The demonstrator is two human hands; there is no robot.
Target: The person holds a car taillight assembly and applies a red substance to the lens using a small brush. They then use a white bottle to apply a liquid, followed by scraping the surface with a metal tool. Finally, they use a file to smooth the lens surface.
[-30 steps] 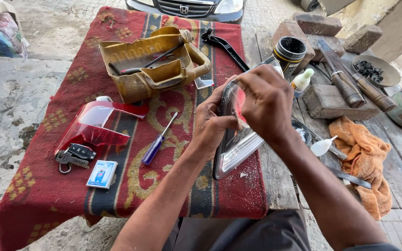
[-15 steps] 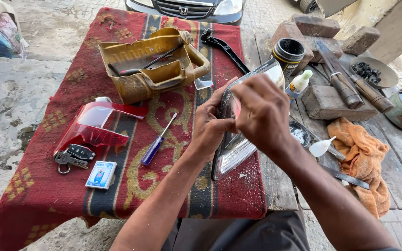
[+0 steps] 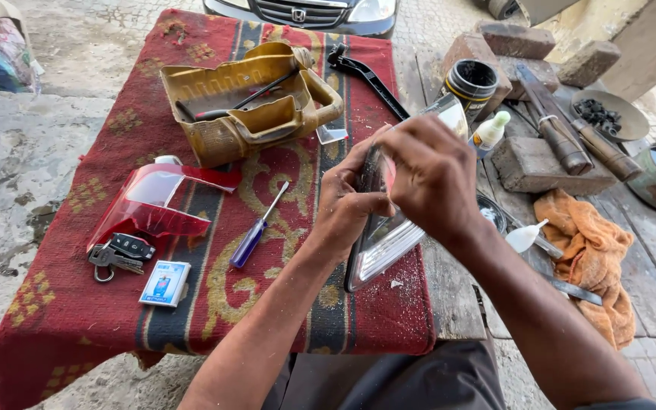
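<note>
Gripping: both hands clasp the lamp housing (image 3: pixel 389 243).
Left hand (image 3: pixel 351 201): grasps its edge.
Right hand (image 3: pixel 430 175): pinches its top.
Screwdriver (image 3: pixel 258 226): at nine o'clock, on the bench (image 3: pixel 214 304).

A long vehicle lamp unit (image 3: pixel 386 241), dark-framed with a clear ribbed lens and a red patch, stands tilted on its lower end; both hands grip its upper part.

Table (image 3: pixel 449 304) of weathered planks, red patterned rug (image 3: pixel 62 304) draped over it. Left of the fingers (image 3: pixel 358 171): blue-handled screwdriver (image 3: pixel 258 226), red lens (image 3: pixel 149 201), keys (image 3: pixel 119 254), small box (image 3: pixel 165 282). Beyond them: yellow container (image 3: pixel 244 106). Right: orange rag (image 3: pixel 590 250), bricks (image 3: pixel 529 163).
</note>
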